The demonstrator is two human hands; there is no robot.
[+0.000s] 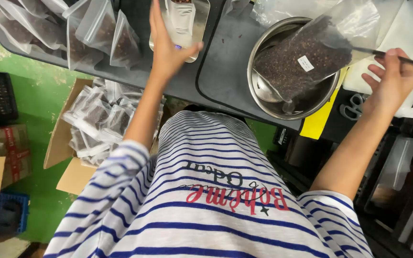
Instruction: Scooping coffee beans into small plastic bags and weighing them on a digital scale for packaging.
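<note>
The left hand (168, 48) is raised over the dark surface (225, 71) with fingers extended and thumb spread; a small clear pouch (180, 21) is touched at its near side, the thumb lying under its lower edge. The pouch stands on a small metal tray (201, 28). A firm grasp cannot be confirmed; the hand is seen largely open.

The right hand (390, 81) is curled loosely, and a thin dark handle (393, 56) is pinched between thumb and fingers. The handle leads into a large clear bag (311, 52) filled with dark granular material. The bag is tilted, with its lower corner resting inside a round metal bowl (264, 91) on the surface.

A row of filled clear pouches (72, 28) is ranged along the far left of the surface. Below the surface, an open cardboard box (68, 177) holding more filled pouches stands on the green floor (39, 95). Scissors (354, 105) lie just beside a yellow sheet (319, 119), near the right hand.
</note>
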